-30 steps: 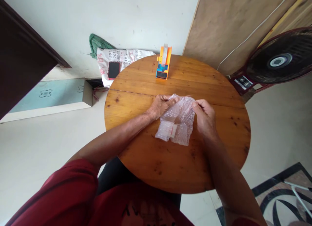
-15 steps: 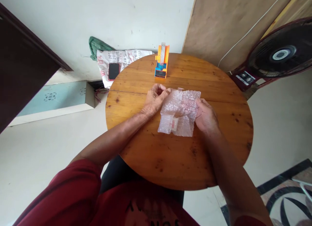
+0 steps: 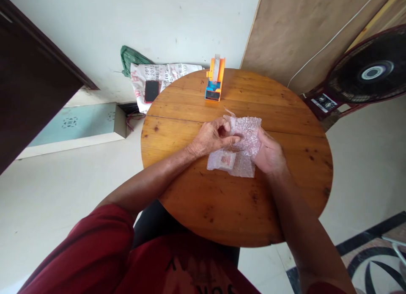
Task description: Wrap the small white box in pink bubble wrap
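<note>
A crinkled sheet of clear bubble wrap (image 3: 249, 135) lies on the round wooden table (image 3: 190, 201). In its lower left part shows a small whitish, flat square item (image 3: 227, 160) with a reddish mark, seen through or on the plastic. My left hand (image 3: 215, 136) is at the wrap's upper left, fingers curled at the edge and thumb stretched over the sheet. Along the right edge, my right hand (image 3: 269, 150) grips the wrap between thumb and fingers; some of its fingertips are hidden.
An orange and blue tape dispenser (image 3: 215, 80) stands at the table's far side. Beyond the far left edge are a printed white sack (image 3: 138, 78), a dark phone (image 3: 152, 91) and a green bag (image 3: 133, 59). A large fan (image 3: 368, 70) stands at the right.
My left hand has moved right, over the wrap, drawing its left side inward. The small square item has turned and shows more fully. My right hand keeps its hold.
</note>
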Motion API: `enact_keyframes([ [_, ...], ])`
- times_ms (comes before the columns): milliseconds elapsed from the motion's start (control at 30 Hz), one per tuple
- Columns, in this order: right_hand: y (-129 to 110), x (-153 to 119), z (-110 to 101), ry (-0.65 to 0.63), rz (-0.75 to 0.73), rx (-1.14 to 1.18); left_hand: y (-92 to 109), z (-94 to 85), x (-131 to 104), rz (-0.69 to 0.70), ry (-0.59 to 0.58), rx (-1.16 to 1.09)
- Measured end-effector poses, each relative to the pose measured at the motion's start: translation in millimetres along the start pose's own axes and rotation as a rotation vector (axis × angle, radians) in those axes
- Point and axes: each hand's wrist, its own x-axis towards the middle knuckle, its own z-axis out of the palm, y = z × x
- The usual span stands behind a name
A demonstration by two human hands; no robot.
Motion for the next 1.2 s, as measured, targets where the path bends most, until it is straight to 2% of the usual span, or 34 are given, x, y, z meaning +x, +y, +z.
enact_keyframes([
  [100,0.4,-0.2,0.9,-0.008,-0.016,-0.016,-1.6,-0.5,0.5,0.118,-0.045,0.142],
  [267,7.1,7.4,-9.4,0.055,-0.058,0.007,7.6,-5.1,0.2,0.072,-0.14,0.017],
  [367,15.0,15.3,-24.3,0.145,-0.114,-0.025,12.4,-12.2,4.6,0.051,-0.067,-0.078],
  [567,24.7,24.7,-47.1,0.289,-0.191,-0.069,11.7,-32.2,19.9,-0.094,0.183,-0.183],
  [767,23.6,28.1,-53.9,0.339,-0.231,-0.125,0.9,-41.7,30.2,-0.068,0.259,-0.025],
  [833,24.2,29.9,-55.9,0.399,-0.26,-0.18,-4.9,-44.2,34.3,-0.06,0.286,0.059],
  [933,24.6,32.0,-57.4,0.496,-0.341,-0.317,-7.0,-46.5,35.3,0.095,0.389,0.191],
  [1033,24.1,32.8,-57.7,0.505,-0.365,-0.398,6.9,-42.4,21.5,0.345,0.459,0.273],
  [1100,23.8,33.0,-57.8,0.508,-0.362,-0.409,22.2,-35.8,5.4,0.467,0.398,0.321],
  [1200,23.7,33.1,-58.1,0.521,-0.361,-0.43,40.4,-26.2,-15.2,0.583,0.17,0.408],
])
